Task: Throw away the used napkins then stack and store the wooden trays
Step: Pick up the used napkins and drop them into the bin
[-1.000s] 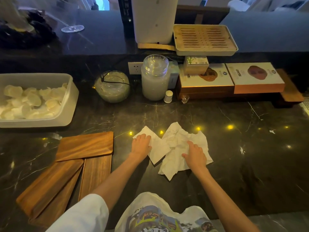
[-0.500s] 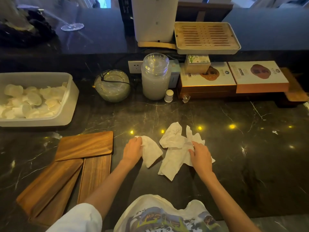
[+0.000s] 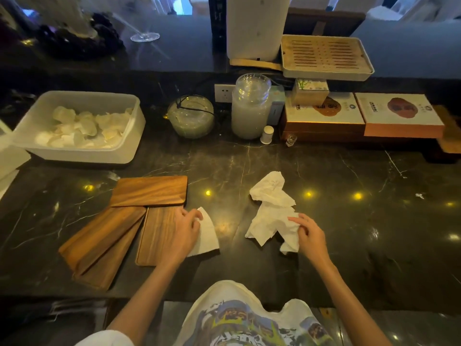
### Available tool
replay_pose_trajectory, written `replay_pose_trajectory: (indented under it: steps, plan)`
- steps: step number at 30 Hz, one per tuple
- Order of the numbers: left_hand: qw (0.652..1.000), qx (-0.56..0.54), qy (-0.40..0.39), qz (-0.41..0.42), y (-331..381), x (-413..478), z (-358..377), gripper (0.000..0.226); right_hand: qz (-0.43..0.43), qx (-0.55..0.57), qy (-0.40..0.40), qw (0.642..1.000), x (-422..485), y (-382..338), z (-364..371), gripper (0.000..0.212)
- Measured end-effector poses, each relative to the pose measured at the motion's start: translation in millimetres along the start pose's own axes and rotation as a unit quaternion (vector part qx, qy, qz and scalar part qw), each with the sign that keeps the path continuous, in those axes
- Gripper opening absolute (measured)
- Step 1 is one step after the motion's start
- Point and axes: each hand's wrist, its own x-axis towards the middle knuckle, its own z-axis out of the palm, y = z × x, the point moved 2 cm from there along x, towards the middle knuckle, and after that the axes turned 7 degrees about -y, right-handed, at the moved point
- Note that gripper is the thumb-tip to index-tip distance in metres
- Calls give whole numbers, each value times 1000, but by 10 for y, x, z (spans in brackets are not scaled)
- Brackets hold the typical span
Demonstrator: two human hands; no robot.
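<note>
Used napkins: two lots, both on the dark counter (image 3: pixel 349 245) at the middle of the frame, none thrown away yet. Smaller folded napkin (image 3: pixel 207 236) pinched at its top corner between thumb and fingertips of the left hand (image 3: pixel 183 236), lower centre-left, just beside the nearest tray. Larger crumpled napkin (image 3: pixel 272 213) centre-right, gripped at its lower right edge by the curled fingers of the right hand (image 3: pixel 308 237). Long axis of that wad running from upper centre down toward lower right, loose end pointing up the frame. Smaller napkin pointing up the frame too, wide end toward the bottom.

Wooden trays (image 3: pixel 119 226) left of centre, fanned and partly overlapping, not squared into a stack: top one lying left to right, the nearest one pointing straight up the frame, the other two slanting from lower left to upper centre. No bin in view. Likely stage: gathering napkins. Left to do: binning, stacking, storing.
</note>
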Motion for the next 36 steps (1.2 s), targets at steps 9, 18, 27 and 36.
replay_pose_trajectory:
  steps: [9,18,27,36]
  plan:
    - [996,-64,-17,60,289,-126,211,19,99,216,-6,971,-518,-1,12,42]
    - [989,-112,-100,-7,665,-374,545,52,61,151,81,983,-1020,305,-124,20]
    - [994,-110,-10,8,1071,-1038,869,29,-26,26,9,999,-1333,708,-648,49]
    - [983,-134,-19,-126,1268,-2208,1590,33,19,36,-105,994,-1547,1265,-935,16]
